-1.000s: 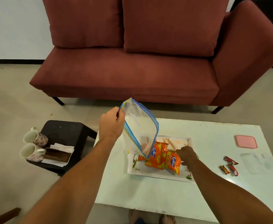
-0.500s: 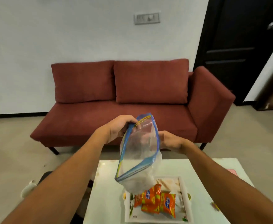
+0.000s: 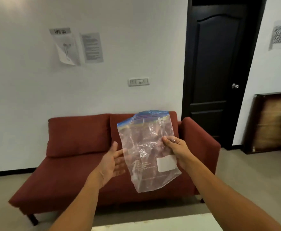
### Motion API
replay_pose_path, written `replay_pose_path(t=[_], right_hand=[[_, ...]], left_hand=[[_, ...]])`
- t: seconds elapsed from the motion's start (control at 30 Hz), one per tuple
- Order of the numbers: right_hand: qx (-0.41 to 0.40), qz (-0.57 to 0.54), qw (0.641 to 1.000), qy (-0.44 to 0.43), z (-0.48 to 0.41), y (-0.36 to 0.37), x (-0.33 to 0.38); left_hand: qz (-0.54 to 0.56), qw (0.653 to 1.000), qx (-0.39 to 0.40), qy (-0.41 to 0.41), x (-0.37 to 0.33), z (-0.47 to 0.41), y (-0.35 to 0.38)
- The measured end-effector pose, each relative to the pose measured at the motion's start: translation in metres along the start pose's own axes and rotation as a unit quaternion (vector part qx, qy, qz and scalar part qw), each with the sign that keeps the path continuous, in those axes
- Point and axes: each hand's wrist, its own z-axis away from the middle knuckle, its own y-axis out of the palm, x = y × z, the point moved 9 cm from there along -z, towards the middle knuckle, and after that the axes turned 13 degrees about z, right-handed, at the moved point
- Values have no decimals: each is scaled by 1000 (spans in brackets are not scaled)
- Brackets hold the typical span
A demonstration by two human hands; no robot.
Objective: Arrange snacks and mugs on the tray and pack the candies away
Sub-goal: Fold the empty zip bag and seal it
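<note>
Holding empty zip bag [image 3: 149, 152] aloft, right hand [image 3: 176, 150] grip pinched on its edge.
Left hand [image 3: 110, 162] spread apart beside it; next, I judge, candies go in.

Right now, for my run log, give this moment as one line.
right hand: pinches empty clear bag | left hand: open beside bag | bag upright before sofa | tray, candies: out of view

Clear zip bag [image 3: 146, 152] with blue strip along top, white label patch low on it, faint printed lines. Sofa [image 3: 79, 147] dark red. Door [image 3: 219, 67] black, silver knob. Wall [image 3: 119, 64] white; floor [image 3: 6, 194] beige-grey.
</note>
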Motion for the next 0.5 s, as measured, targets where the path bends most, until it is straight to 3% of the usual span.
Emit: replay_pose_path(t=[0.13, 0.4, 0.5], right_hand=[[-15, 28, 999, -26, -8, -2, 31], [124, 177, 976, -39, -8, 0, 70], [95, 201, 971, -84, -13, -14, 93]], left_hand=[[-134, 985, 2, 111, -38, -2, 27], [-129, 970, 11, 205, -104, 5, 53], [-113, 964, -10, 239, -125, 8, 48]])
